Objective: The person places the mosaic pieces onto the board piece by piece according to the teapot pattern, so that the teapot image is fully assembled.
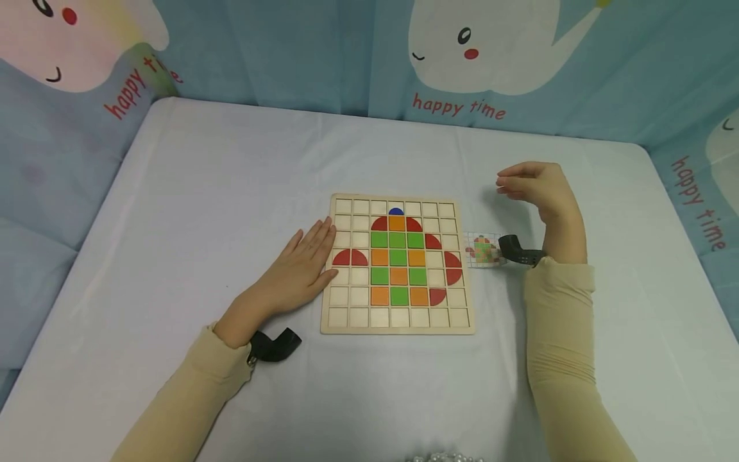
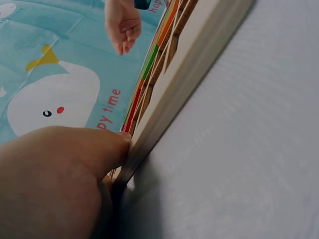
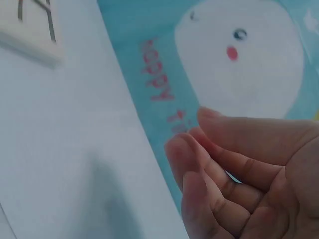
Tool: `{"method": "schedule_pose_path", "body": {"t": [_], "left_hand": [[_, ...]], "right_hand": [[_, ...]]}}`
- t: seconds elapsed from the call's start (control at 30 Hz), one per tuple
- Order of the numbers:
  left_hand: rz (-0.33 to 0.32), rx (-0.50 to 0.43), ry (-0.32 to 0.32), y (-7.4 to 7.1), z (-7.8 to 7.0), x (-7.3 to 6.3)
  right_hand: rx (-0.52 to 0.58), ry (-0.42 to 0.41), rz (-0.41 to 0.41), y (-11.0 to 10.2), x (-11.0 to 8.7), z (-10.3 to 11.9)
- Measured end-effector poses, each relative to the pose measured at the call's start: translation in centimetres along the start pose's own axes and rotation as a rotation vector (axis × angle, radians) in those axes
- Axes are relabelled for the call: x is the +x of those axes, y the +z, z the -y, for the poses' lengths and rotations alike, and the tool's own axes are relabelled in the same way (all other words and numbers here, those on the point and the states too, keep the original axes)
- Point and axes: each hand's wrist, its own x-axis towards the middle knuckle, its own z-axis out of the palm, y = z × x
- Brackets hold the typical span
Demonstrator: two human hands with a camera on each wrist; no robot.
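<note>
A wooden grid board (image 1: 398, 317) lies flat on the table. Orange and green squares fill its middle columns, with a blue half circle (image 1: 396, 212) on top and red quarter pieces (image 1: 342, 258) around them. My left hand (image 1: 297, 273) rests along the board's left edge, fingers straight; in the left wrist view its thumb touches the rim (image 2: 164, 104). Beyond the board's upper right corner, my right hand (image 1: 539, 189) hangs above the table with loosely bent fingers. Nothing shows between those fingers (image 3: 194, 194) in the right wrist view.
A small card with a coloured pattern (image 1: 479, 250) lies against the board's right side, partly behind the right wrist's black camera (image 1: 519, 251). A white cloth covers the table (image 1: 242, 167). Blue printed curtains (image 1: 300, 58) hang behind it. Beads (image 1: 444, 457) show at the bottom edge.
</note>
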Motion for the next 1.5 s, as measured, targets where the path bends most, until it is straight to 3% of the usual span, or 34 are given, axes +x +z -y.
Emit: {"method": "schedule_pose_path", "body": {"t": [0.4, 0.6, 0.77, 1.0, 1.37, 1.5], "left_hand": [[0.016, 0.005, -0.005, -0.1, -0.1, 0.0], [-0.001, -0.002, 0.004, -0.1, -0.1, -0.1], [0.001, 0.003, 0.006, -0.1, -0.1, -0.1], [0.009, 0.007, 0.004, -0.1, 0.0, -0.1], [-0.005, 0.009, 0.013, 0.0, 0.0, -0.1], [-0.002, 0.013, 0.014, 0.0, 0.1, -0.1]], "right_hand": [[0.317, 0.107, -0.225, -3.5, -0.3, -2.7], [0.362, 0.123, -0.3, -4.1, -0.3, -3.7], [0.213, 0.197, -0.384, -4.6, -0.2, -4.4], [-0.012, 0.234, -0.41, -4.5, 0.5, -5.4], [-0.152, 0.222, -0.455, -4.1, 1.1, -6.5], [-0.239, 0.221, -0.437, -4.0, 1.2, -6.5]]}}
